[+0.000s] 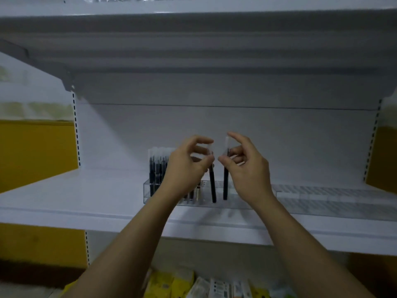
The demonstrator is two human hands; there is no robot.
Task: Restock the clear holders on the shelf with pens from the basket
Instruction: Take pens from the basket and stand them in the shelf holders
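left hand point(189, 166): pinches black pen with frosted clear cap point(212, 186) up near the cap
right hand point(245, 166): pinches second matching pen point(225, 183), same spot
axis: both near upright, left one slightly tilted
tips: below the hands, inside long clear plastic holder point(242, 197)
stocked pens point(158, 168): left of left hand
next: probably straight down, release

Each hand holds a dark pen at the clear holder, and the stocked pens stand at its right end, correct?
No: the head view shows the stocked pens at the clear holder's left end. Left hand and right hand each hold a dark pen.
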